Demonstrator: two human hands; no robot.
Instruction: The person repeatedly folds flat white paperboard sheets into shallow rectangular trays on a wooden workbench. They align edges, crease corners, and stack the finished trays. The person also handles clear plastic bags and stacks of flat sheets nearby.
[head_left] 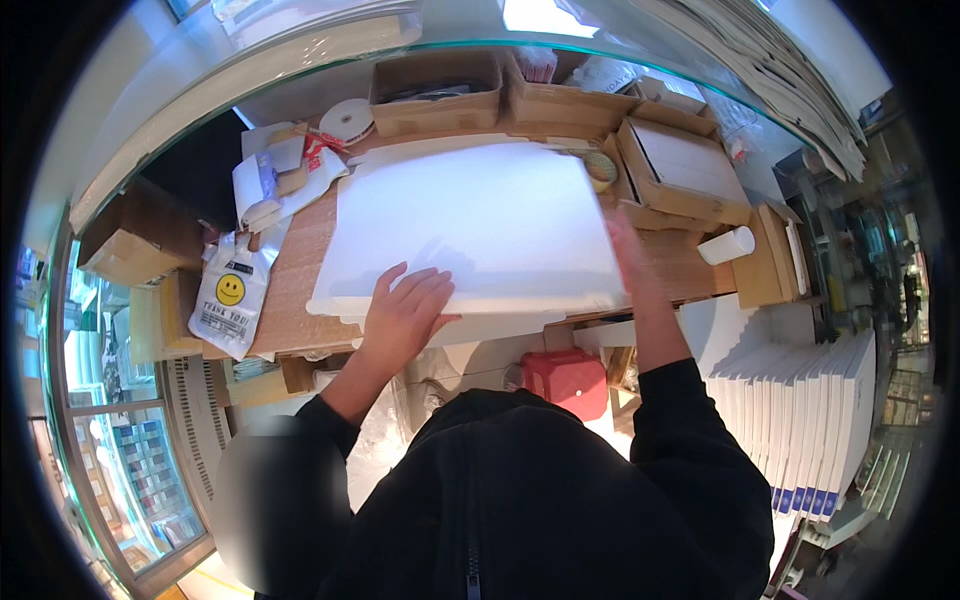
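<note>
A large white sheet or board [470, 215] covers the middle of the wooden table [300, 255], with other white sheets showing beneath its edges. My left hand [412, 308] lies on its near edge, left of centre, fingers stretched out and spread. At the right edge of the sheet is my right hand [627, 255], blurred by motion. Its fingers cannot be made out clearly, nor whether they grip that edge.
A tape roll [600, 172] and cardboard boxes [685, 165] stand at the right. A white cylinder [727, 246] lies near them. Further open boxes [435, 110] line the back. On the left are a smiley plastic bag [230, 295] and a white reel [347, 121]. Below sits a red case [565, 384].
</note>
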